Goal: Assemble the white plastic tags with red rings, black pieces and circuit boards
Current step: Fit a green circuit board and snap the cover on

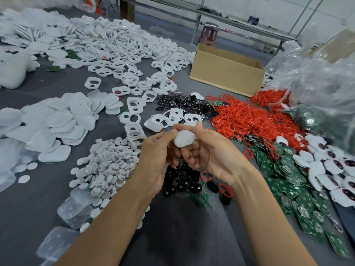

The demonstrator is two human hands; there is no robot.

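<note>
Grip on from both sides: one white plastic tag [183, 140], two hands on it, held over the grey table [38, 198]. The left hand [153, 160] shows its back to the camera, thumb and fingertips pinching the tag's left edge. The right hand [209, 152] is turned palm up, fingers curled beneath the tag, thumb laid across its top. Both forearms come in from the bottom edge and converge on the tag.

Just below the hands lies a small heap of black pieces [182, 179]. One loose red ring [206, 176] lies beside it, and a second ring [225, 190] rests over a black piece. A far black heap [184, 104] makes two.

Left of the hands is a mound of white discs [107, 166], too many to count. Beyond it are stacked solid white covers [57, 121], then holed white frames [124, 45] spread across the far table.

To the right is the tangle of red rings [245, 116], uncountable. Green circuit boards [288, 179] fan out along the near right, with dark-centred white tags [330, 169] past them.

There is one open cardboard box [226, 73] at the back, with clear plastic bags [317, 73] beside it. At least two clear trays [75, 210] lie at lower left.
</note>
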